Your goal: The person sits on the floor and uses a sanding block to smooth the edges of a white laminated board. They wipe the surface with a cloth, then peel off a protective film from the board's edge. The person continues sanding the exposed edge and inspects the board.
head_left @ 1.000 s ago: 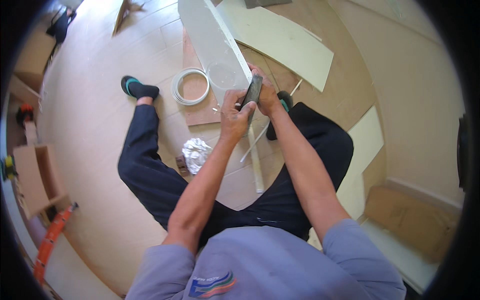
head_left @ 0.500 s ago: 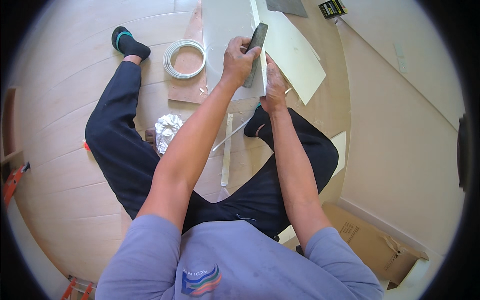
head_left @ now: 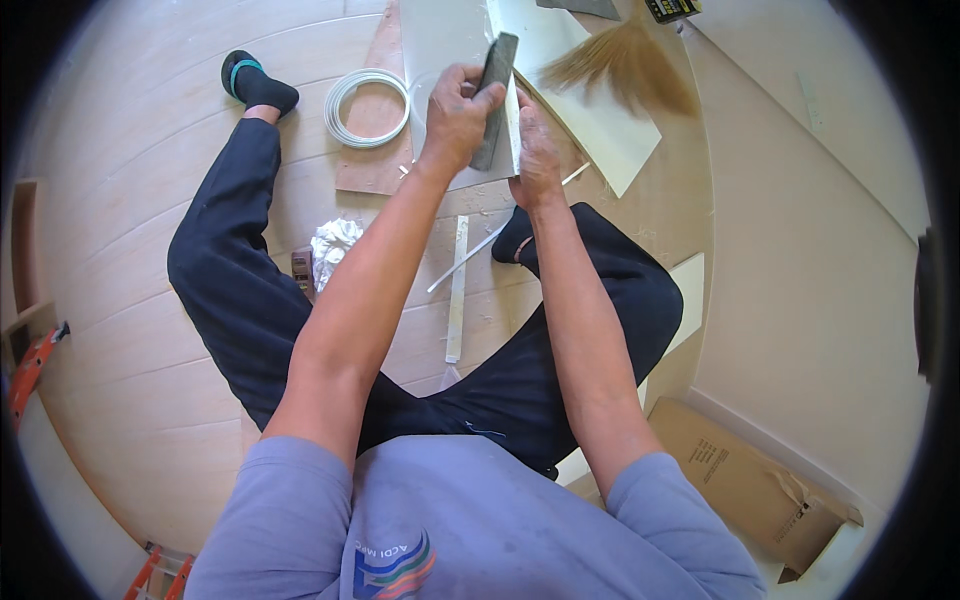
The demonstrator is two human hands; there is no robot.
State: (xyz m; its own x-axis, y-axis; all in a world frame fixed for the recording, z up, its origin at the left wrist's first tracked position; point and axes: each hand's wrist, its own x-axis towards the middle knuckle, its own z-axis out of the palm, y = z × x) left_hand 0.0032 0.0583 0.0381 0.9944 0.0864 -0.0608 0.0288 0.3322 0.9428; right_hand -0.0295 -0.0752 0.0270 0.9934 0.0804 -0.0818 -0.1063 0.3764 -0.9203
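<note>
My left hand is closed round a flat dark grey sanding block, thumb on its near side. The block lies along the narrow pale edge of a light grey panel, which is tilted up from the floor. My right hand grips that panel from its right side near the lower corner, its fingers partly hidden behind the edge. Under the panel's left side lies a reddish-brown board, with a coil of white edging strip resting on it.
Between my legs lie a white strip, a thin rod and shavings. Crumpled white plastic sits by my left leg. A straw broom hangs over a white sheet. A cardboard box is at lower right, beside the wall.
A straw broom has come into view at the upper right, over the white sheet. My hands, the sanding block and the panel edge have shifted slightly left and up in the picture.
</note>
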